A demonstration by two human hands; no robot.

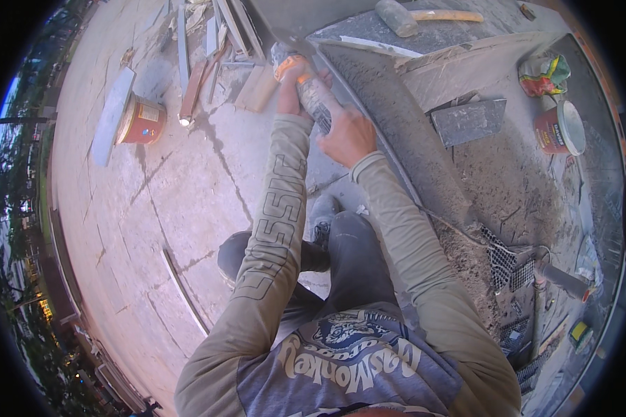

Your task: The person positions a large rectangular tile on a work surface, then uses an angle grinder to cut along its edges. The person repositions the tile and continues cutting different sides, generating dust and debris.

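Observation:
Both my arms reach forward to a dusty angle grinder [314, 97] with an orange section near its head. My left hand [291, 80] is wrapped round the front part, close to the head. Farther back, my right hand [349, 134] grips the rear of the grey body. The grinder's head is at the edge of a grey slab surface [275, 17], and pale dust blurs its disc. A dark cable or hose [389, 149] runs along the raised edge just right of my right hand.
A mallet [403, 19] lies at the far right. Buckets stand left [142, 121] and right [560, 130], a board [113, 115] leaning on the left one. Wood and metal strips [209, 42] lie far left. A dark tile piece [469, 121] sits in the dirt-filled trough [490, 181].

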